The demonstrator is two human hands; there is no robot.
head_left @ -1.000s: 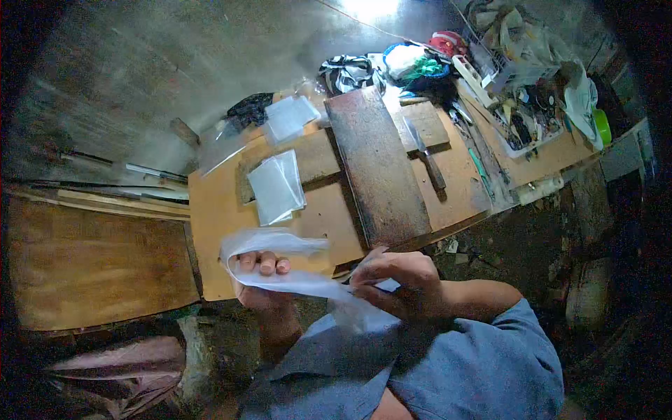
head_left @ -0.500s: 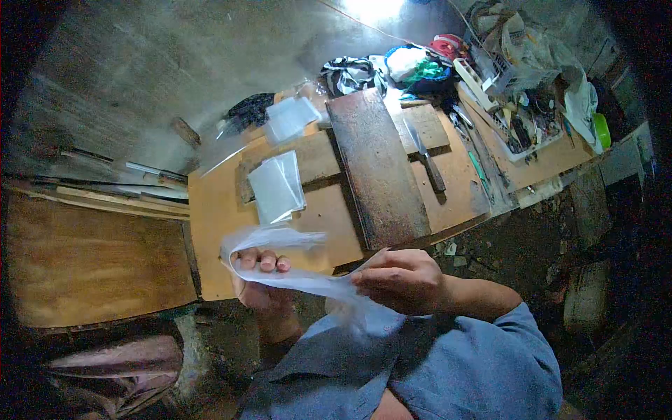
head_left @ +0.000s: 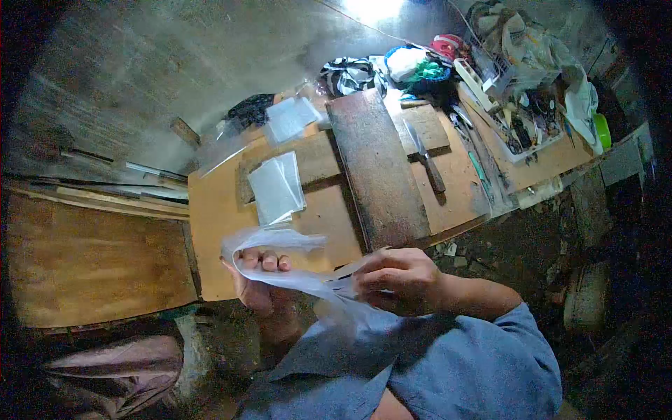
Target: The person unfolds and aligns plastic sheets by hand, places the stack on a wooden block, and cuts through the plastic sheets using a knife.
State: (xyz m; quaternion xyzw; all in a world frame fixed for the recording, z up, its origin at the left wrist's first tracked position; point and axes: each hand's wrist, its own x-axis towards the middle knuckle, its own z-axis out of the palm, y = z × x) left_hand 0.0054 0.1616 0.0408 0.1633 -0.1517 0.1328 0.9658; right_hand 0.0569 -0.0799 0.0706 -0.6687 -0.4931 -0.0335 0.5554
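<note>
A stack of thin clear plastic sheets (head_left: 297, 281) is bent around my left hand (head_left: 260, 280), whose curled fingers hold it near the table's front edge. My right hand (head_left: 395, 278) pinches the other end of the sheets in front of my blue shirt. Beyond my left hand, a small pile of clear plastic sheets (head_left: 275, 189) lies on a wooden board (head_left: 322, 155). Another pile of clear sheets (head_left: 290, 119) rests farther back. The fingertips of my right hand are partly hidden by the plastic.
A long dark plank (head_left: 378, 168) lies across the table (head_left: 210, 238). To its right is a knife (head_left: 425, 157) with a dark handle. A tray of tools (head_left: 528, 150) sits at the right, with bags and cloths (head_left: 353, 75) along the back.
My right hand has shifted slightly and the loose ends of the plastic near it have moved. My left hand still holds the bent sheets in nearly the same place.
</note>
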